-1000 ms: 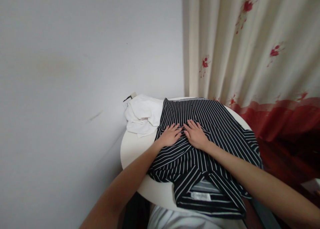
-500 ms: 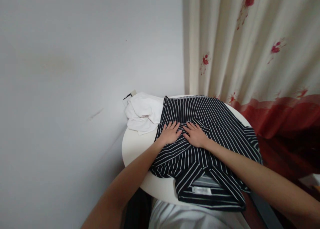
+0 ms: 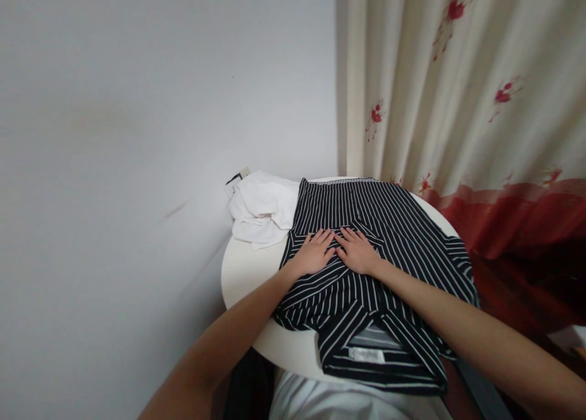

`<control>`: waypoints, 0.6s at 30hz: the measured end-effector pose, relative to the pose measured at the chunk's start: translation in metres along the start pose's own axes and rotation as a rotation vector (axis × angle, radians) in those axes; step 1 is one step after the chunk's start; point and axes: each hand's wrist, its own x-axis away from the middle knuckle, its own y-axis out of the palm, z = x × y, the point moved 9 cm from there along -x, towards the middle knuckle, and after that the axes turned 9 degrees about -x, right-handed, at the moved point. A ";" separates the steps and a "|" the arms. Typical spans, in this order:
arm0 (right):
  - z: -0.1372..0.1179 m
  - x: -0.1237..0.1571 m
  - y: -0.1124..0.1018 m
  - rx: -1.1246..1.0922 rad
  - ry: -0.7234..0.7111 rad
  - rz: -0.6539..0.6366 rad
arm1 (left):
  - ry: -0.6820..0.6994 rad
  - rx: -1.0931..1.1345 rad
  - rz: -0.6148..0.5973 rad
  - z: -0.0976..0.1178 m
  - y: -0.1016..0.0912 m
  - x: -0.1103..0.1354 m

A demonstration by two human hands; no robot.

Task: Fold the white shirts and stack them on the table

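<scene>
A black shirt with white stripes [image 3: 403, 237] lies spread over a round white table, its collar toward me and hanging over the near edge. Inside the collar a white label [image 3: 367, 354] shows. My left hand [image 3: 314, 253] rests flat on the shirt with the fingers stretched out. Close beside it, my right hand [image 3: 358, 251] also lies flat on the cloth, fingers spread. The fingertips of the two hands nearly meet over a folded-in sleeve. Neither hand grips anything.
The round white table [image 3: 247, 270] stands against a pale wall [image 3: 137, 163]. A crumpled white cloth [image 3: 264, 206] lies at its far left, touching the shirt. To the right hangs a cream curtain [image 3: 412, 102] with red flowers and a red hem.
My left hand has slid slightly right along the shirt, closer to my right hand. The right hand stays in place on the cloth. The view has shifted a little.
</scene>
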 end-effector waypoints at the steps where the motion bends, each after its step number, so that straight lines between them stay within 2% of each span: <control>1: 0.000 0.000 0.000 0.000 -0.003 0.002 | -0.007 0.001 -0.013 0.000 0.002 0.000; 8: 0.000 0.000 -0.001 -0.010 0.002 -0.006 | -0.025 -0.029 0.002 -0.008 0.005 0.000; 18: 0.000 0.000 -0.001 -0.022 0.029 -0.024 | -0.063 -0.144 -0.030 -0.029 0.003 0.024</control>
